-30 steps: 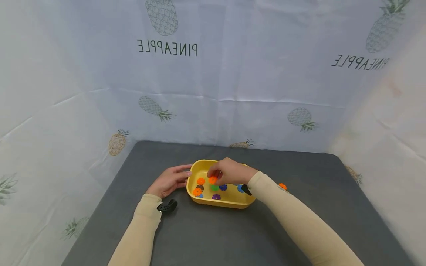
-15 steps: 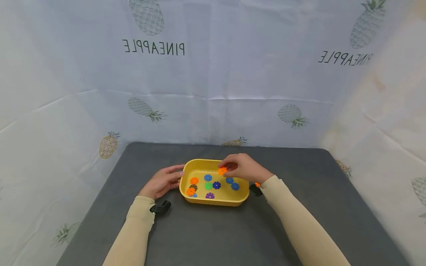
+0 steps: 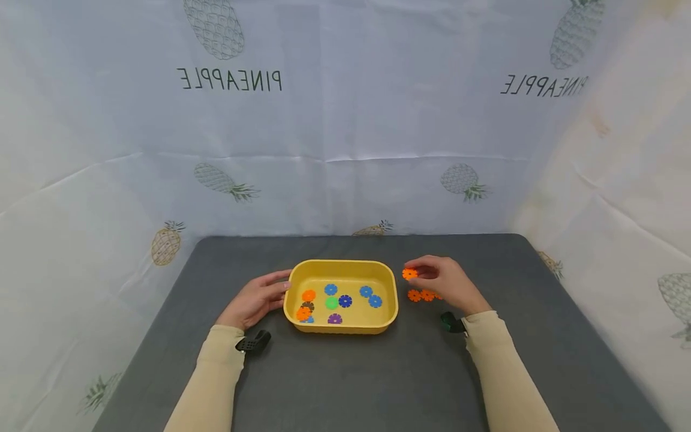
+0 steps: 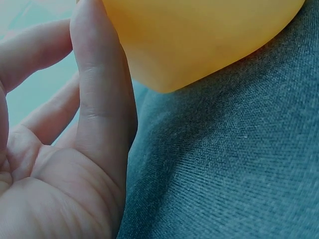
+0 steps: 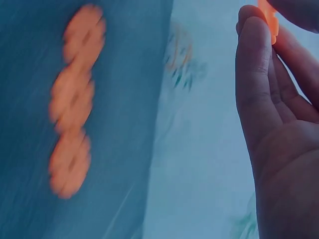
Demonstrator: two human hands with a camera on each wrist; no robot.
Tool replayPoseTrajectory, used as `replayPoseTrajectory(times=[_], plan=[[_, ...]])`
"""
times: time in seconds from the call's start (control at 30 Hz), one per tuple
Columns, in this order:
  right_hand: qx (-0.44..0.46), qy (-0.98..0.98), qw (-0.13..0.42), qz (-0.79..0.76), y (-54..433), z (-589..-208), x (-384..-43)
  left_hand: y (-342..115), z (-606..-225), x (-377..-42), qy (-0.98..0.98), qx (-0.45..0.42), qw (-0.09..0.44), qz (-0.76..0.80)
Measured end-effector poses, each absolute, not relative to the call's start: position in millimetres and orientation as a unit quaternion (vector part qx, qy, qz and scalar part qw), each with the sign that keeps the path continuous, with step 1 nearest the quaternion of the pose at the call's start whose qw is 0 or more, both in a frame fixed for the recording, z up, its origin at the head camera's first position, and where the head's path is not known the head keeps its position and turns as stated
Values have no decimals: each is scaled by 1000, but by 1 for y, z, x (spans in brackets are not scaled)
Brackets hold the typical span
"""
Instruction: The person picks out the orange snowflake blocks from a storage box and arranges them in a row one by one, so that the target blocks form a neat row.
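My right hand (image 3: pixel 448 284), just past the yellow tray's right end, pinches an orange notched plastic disc (image 3: pixel 409 274) between thumb and fingertips. In the right wrist view only the orange disc's edge (image 5: pixel 269 20) shows between the fingers. Below that hand lies a row of orange notched discs (image 5: pixel 72 102), touching edge to edge. My left hand (image 3: pixel 256 300) rests against the left end of the yellow tray (image 3: pixel 341 329), its fingers fairly straight. The left wrist view shows the left thumb (image 4: pixel 102 74) extended beside the tray's wall (image 4: pixel 199 45).
Inside the tray lie several loose notched discs: orange (image 3: pixel 308 296), brown, blue (image 3: pixel 330 289), green (image 3: pixel 332 303), dark blue (image 3: pixel 345 301) and purple (image 3: pixel 335 318). The grey table (image 3: pixel 345 384) ends at a pineapple-printed cloth (image 3: pixel 345 120) at the back and sides.
My right hand has lifted the orange disc out of the tray and carried it right, over the row of discs on the table. My left hand has stayed at the tray's left end.
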State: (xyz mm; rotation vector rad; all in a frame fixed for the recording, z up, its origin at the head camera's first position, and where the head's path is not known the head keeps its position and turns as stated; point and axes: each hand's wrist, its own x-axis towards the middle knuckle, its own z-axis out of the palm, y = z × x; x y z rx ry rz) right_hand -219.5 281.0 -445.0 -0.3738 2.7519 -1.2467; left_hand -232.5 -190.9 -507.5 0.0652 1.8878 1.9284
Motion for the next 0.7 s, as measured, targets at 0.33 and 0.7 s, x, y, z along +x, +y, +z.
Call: replayPoseTrajectory(times=[0.33,0.7], plan=[[-61,907,31,-416,340,-467,-207,-188,-508,-233,680,9,220,700],[-25,920,44,-389,359,-483,-205,-189,-507,-235,679,-1,223,699]])
